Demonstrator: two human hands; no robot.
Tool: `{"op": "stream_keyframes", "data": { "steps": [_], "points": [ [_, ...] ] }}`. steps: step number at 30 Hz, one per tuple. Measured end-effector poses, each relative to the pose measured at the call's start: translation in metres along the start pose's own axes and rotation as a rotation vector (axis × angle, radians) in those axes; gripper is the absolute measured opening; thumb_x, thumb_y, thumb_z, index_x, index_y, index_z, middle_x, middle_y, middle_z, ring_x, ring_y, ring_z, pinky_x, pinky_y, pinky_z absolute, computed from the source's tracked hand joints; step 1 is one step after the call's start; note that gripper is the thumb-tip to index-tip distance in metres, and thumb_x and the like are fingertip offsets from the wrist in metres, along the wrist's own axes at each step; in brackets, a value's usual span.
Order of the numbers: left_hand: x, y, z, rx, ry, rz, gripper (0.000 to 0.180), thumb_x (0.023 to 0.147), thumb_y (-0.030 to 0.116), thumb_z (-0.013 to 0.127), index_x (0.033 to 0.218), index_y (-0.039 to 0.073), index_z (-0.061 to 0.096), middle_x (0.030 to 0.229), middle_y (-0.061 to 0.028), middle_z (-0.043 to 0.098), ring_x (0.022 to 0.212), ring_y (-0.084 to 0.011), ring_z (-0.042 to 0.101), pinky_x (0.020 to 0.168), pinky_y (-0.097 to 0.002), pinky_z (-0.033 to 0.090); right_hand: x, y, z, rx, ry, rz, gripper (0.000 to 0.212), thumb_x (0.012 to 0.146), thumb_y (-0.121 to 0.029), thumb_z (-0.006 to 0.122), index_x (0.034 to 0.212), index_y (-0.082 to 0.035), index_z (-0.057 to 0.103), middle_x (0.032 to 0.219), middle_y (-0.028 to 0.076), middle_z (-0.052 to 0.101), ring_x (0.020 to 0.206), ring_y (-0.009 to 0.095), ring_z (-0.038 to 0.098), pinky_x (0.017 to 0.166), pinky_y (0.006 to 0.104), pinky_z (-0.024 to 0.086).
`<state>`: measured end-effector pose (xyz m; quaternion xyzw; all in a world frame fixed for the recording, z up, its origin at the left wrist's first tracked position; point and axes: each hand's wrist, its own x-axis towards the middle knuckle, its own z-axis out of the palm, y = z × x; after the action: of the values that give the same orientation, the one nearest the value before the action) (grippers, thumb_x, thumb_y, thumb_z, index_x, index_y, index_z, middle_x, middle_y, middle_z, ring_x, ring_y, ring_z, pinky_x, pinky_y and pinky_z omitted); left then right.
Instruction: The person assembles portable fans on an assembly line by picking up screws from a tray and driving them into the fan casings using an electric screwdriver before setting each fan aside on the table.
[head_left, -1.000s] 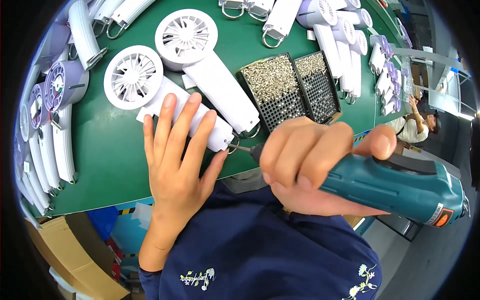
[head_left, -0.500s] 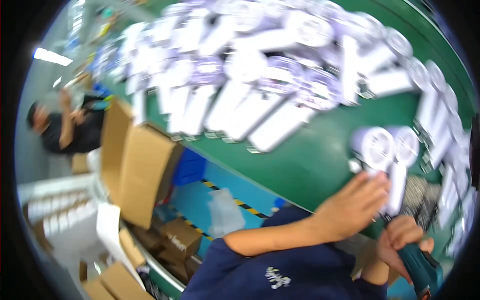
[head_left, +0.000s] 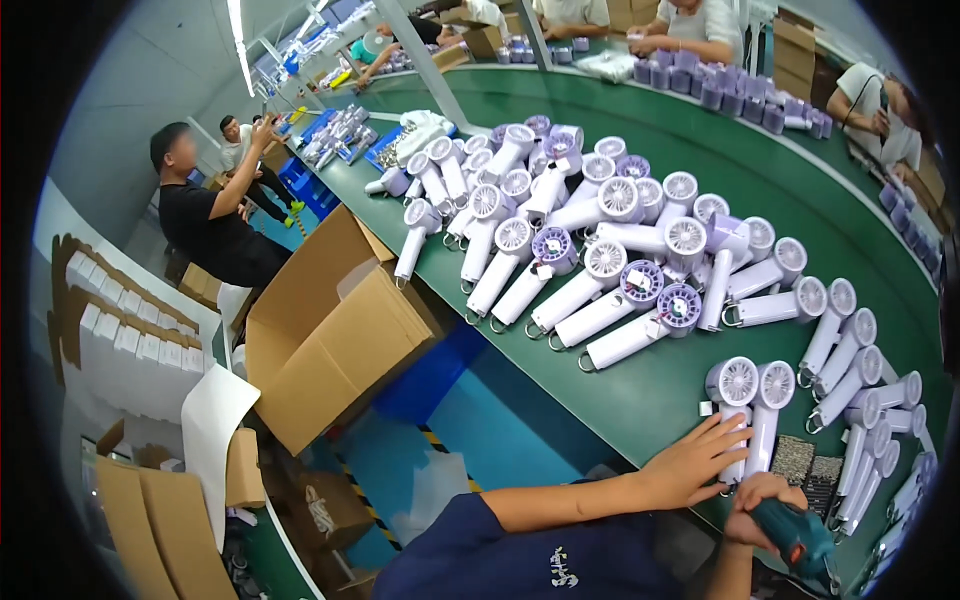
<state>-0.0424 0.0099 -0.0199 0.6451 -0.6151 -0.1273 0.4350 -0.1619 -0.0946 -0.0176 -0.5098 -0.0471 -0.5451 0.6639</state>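
Observation:
My left hand (head_left: 692,465) lies across the handle of a white and lavender handheld fan (head_left: 738,383), its fingers stretched and spread over it. A second handheld fan (head_left: 775,387) lies against the first one's right side. My right hand (head_left: 762,508) is wrapped round a teal electric screwdriver (head_left: 795,533) near the lower ends of these two handles. Where the screwdriver's tip is, I cannot make out. Beside the fans sits a block of small screws (head_left: 793,458), with another dark block (head_left: 824,472) next to it.
Many handheld fans (head_left: 604,262) spread over the green table (head_left: 560,385), several with uncovered heads. More fans (head_left: 858,375) line the right side. An open cardboard box (head_left: 335,345) stands at the table's left edge. People work across the table; a person in black (head_left: 205,215) stands at left.
The head view has swung, bringing the far table and more people into sight, and the blur is gone. My left hand remains on the fan, and my right still grips the screwdriver.

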Motion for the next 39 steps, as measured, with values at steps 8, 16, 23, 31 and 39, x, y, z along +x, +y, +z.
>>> {"op": "stream_keyframes", "data": {
  "steps": [8,16,23,31,39],
  "points": [
    [-0.007,0.001,-0.008,0.202,0.111,-0.068,0.06,0.076,0.012,0.075,0.13,0.001,0.052,0.148,-0.027,0.034,0.14,-0.0437,0.03,0.115,-0.0522,0.024,0.061,-0.077,0.01,0.12,0.405,-0.142,0.075,0.087,-0.078,0.038,0.12,-0.011,0.039,0.062,0.003,0.042,0.039,0.012,0.038,0.033,0.0247,0.033],
    [0.043,0.032,0.049,0.437,0.311,-0.46,0.081,0.083,0.04,0.073,0.136,-0.009,0.039,0.144,-0.0473,0.01,0.133,-0.0591,0.02,0.11,-0.0592,0.02,0.018,-0.103,-0.043,0.126,0.531,-0.145,0.078,0.085,-0.082,0.033,0.121,-0.013,0.038,0.058,0.003,0.041,0.036,0.014,0.037,0.031,0.0269,0.033],
    [0.042,0.036,0.037,0.639,0.115,-0.543,0.067,0.082,0.035,0.07,0.131,-0.003,0.047,0.144,-0.0486,0.012,0.13,-0.0562,0.028,0.103,-0.059,0.028,-0.002,-0.101,-0.063,0.185,0.605,-0.002,0.078,0.084,-0.084,0.029,0.117,-0.014,0.039,0.057,0.002,0.042,0.035,0.014,0.038,0.031,0.0287,0.034],
    [0.055,0.021,0.029,0.645,0.184,-0.544,0.058,0.077,0.032,0.074,0.116,-0.006,0.056,0.139,-0.0418,0.028,0.119,-0.0525,0.04,0.099,-0.0541,0.038,-0.014,-0.089,-0.052,0.172,0.572,0.164,0.07,0.091,-0.077,0.025,0.118,-0.014,0.038,0.058,0.0,0.041,0.036,0.012,0.036,0.032,0.0261,0.033],
    [0.04,0.037,-0.011,-1.346,0.328,-0.661,0.058,0.071,0.038,0.069,0.112,0.0,0.053,0.114,-0.0245,0.056,0.108,-0.0359,0.06,0.082,-0.0432,0.056,-0.039,-0.083,-0.025,0.104,0.391,0.611,0.054,0.09,-0.024,0.071,0.126,-0.002,0.038,0.117,0.025,0.062,0.055,0.01,0.055,0.05,0.0215,0.046]
  ]
}}
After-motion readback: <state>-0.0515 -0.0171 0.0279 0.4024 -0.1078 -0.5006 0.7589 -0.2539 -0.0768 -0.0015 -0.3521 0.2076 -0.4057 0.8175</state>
